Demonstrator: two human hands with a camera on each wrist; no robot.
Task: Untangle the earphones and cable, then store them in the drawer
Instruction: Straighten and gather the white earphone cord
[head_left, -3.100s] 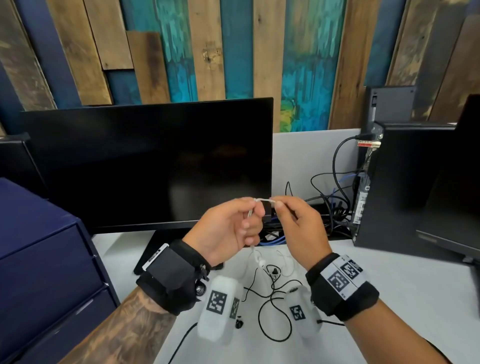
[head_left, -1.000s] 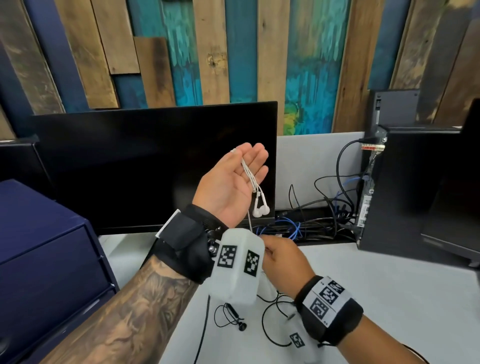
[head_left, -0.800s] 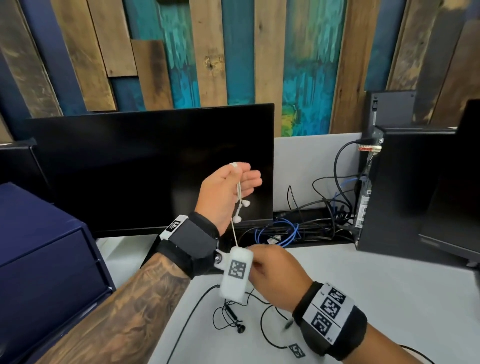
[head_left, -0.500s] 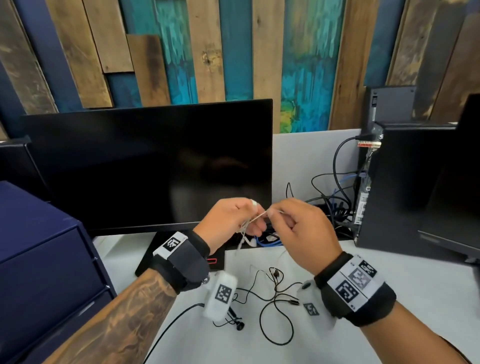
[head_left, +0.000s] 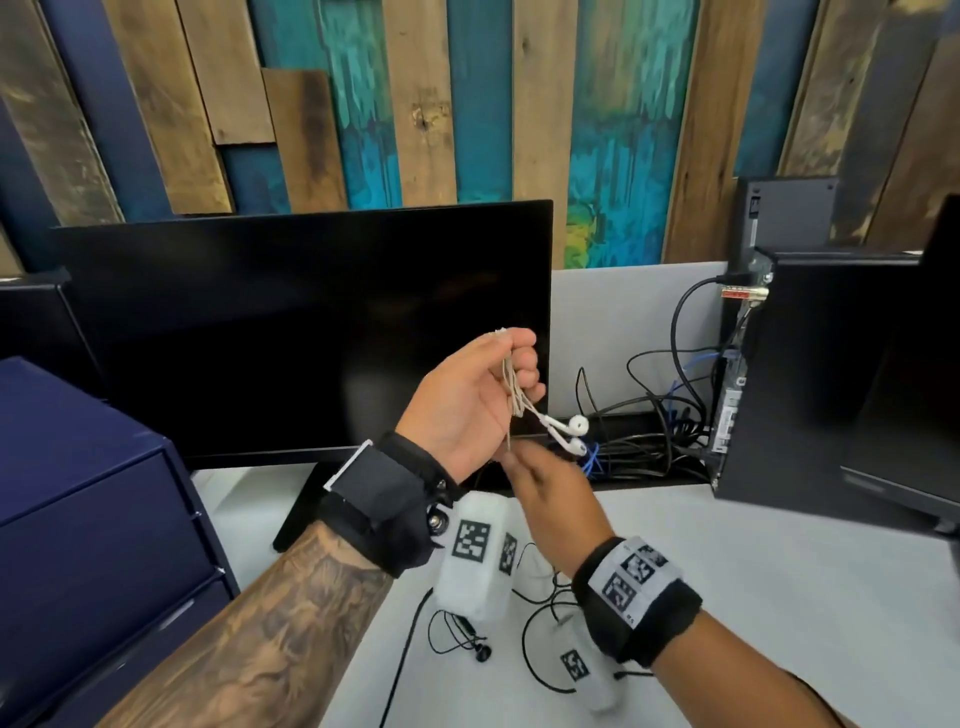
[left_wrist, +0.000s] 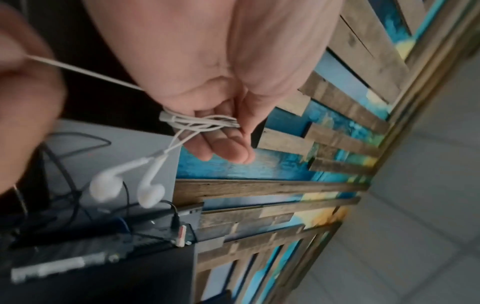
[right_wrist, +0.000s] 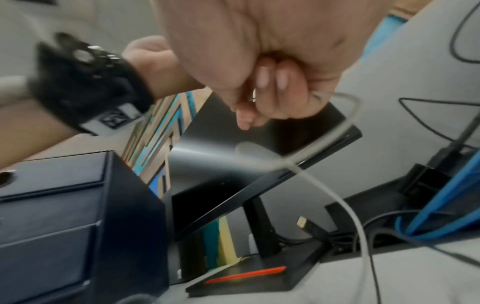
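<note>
My left hand is raised in front of the monitor, palm toward me. It pinches several loops of the white earphones' cable against its fingers. The two white earbuds dangle to the right of that hand and show in the left wrist view as earbuds. Just below, my right hand, blurred, pinches the free strand of the same cable with curled fingers. Black earphones and a thin black cable lie loose on the white desk. The navy drawer unit stands at the left with its drawers closed.
A black monitor on a stand fills the desk's back. A black computer tower stands at the right, with a bundle of black and blue cables beside it. A second screen edge is at the far right.
Half a second ago both hands pinched the white cable at the same height. Now my left hand has risen and turned palm up with the loops, and my right has dropped below it with the strand.
</note>
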